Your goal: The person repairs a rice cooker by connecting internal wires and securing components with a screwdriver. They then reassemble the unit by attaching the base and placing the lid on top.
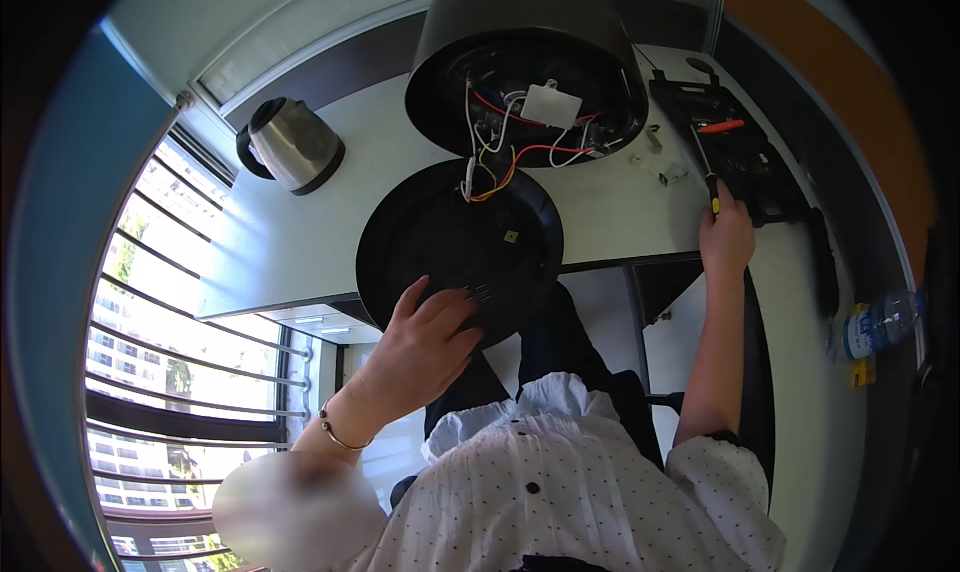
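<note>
Your blouse (480, 497): white, dark-dotted, dark-buttoned | your sleeves (722, 475): short | your trousers (562, 340): dark | your bangle (344, 445): thin, metallic, bead-ended

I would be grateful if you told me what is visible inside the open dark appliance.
The open appliance holds red and white wires and a white plate; some wires run toward the round black cover. Whatever lies behind the white plate is covered, and the deeper shadows hide details.
</note>
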